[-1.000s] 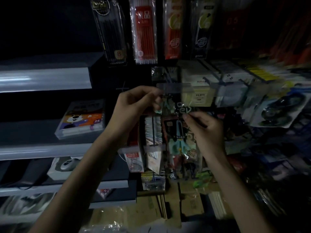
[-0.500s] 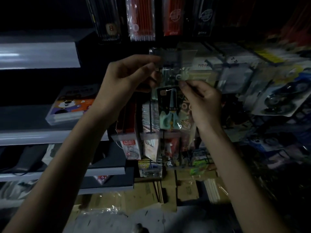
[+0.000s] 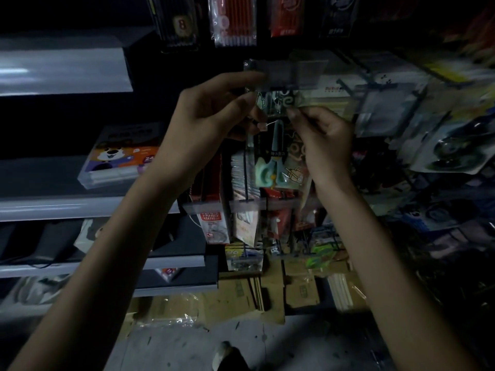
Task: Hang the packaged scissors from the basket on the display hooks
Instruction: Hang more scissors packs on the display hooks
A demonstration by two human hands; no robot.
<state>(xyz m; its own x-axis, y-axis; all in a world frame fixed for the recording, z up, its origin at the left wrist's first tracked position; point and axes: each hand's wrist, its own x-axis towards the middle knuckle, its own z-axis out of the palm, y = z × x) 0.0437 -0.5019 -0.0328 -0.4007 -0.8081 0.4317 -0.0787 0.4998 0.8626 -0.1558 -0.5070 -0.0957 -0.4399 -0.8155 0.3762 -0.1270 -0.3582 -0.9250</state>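
A pack of scissors point(image 3: 278, 156) with mint-green handles hangs upright in front of the display, its top card just below a clear price-tag holder point(image 3: 292, 73) at the end of a hook. My left hand point(image 3: 206, 119) pinches the pack's upper left corner and reaches up to the tag holder. My right hand point(image 3: 321, 135) pinches the top right of the pack, fingers curled round its edge. The hook wire itself is hard to make out in the dark. No basket is in view.
Pen packs point(image 3: 233, 20) hang above. Grey shelves point(image 3: 64, 70) run along the left, one bearing a crayon box point(image 3: 120, 156). More hooks with packaged goods point(image 3: 455, 145) crowd the right. Lower hooks point(image 3: 241, 204) hold packs beneath. Flattened cardboard point(image 3: 241, 298) lies on the floor.
Both hands have lifted the scissors pack higher toward the price-tag holder; the view has tilted down a little, so the shelves sit higher in frame than one second ago.
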